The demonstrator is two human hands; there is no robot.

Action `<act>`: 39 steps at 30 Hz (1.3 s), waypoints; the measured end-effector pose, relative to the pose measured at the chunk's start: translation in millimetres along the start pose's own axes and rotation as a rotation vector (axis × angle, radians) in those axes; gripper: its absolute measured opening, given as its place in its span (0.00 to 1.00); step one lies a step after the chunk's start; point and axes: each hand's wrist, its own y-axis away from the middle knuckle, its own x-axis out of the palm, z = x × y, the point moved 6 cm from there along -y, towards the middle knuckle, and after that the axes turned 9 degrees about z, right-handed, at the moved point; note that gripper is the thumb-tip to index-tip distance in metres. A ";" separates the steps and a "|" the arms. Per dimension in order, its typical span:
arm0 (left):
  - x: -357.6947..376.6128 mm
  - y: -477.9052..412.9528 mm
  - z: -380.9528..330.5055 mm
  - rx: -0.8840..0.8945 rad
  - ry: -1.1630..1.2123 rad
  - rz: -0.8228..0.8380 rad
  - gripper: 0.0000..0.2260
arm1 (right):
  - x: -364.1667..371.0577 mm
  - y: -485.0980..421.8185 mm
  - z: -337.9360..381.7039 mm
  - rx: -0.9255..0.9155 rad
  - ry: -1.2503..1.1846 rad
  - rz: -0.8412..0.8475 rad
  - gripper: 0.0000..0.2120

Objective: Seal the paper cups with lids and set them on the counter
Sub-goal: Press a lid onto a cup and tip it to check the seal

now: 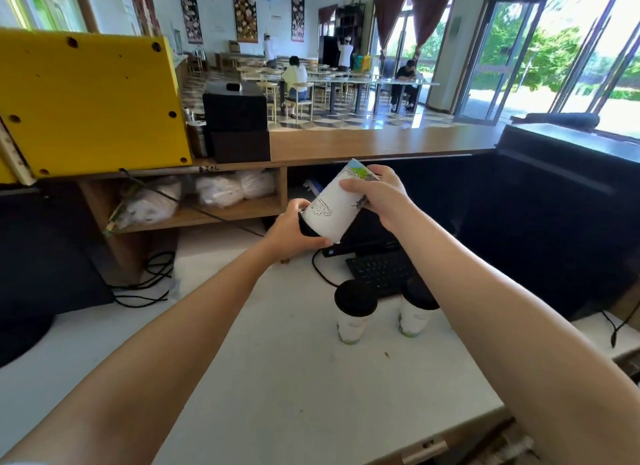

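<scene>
A white paper cup (337, 205) with printed drawings is held tilted in the air, its mouth pointing down-left. My right hand (377, 194) grips its upper body near the base. My left hand (294, 227) is pressed around a black lid (304, 225) at the cup's mouth. Two lidded cups stand upright on the white counter (277, 378) below: one (353, 312) in full view, the other (415, 312) partly hidden behind my right forearm.
A black keyboard (381, 272) and cables lie just beyond the standing cups. A yellow machine (90, 101) stands at the left, with a wooden shelf of white bags (214, 191) beneath. A dark monitor (536, 229) fills the right. A raised wooden counter (363, 142) runs behind.
</scene>
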 end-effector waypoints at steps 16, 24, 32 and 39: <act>24.1 -10.4 22.4 -0.066 0.116 -0.134 0.35 | 40.4 -20.5 14.4 -0.159 0.714 0.010 0.38; 25.2 -9.5 27.0 -0.047 0.146 -0.164 0.35 | 44.3 -24.8 13.5 -0.174 0.754 0.027 0.38; 53.0 -2.0 36.8 -0.204 0.811 -0.106 0.42 | 42.2 -24.6 28.8 -0.172 0.631 0.017 0.38; 93.8 0.4 -10.1 0.010 1.802 0.077 0.37 | 37.7 -17.9 24.9 -0.077 0.176 0.088 0.37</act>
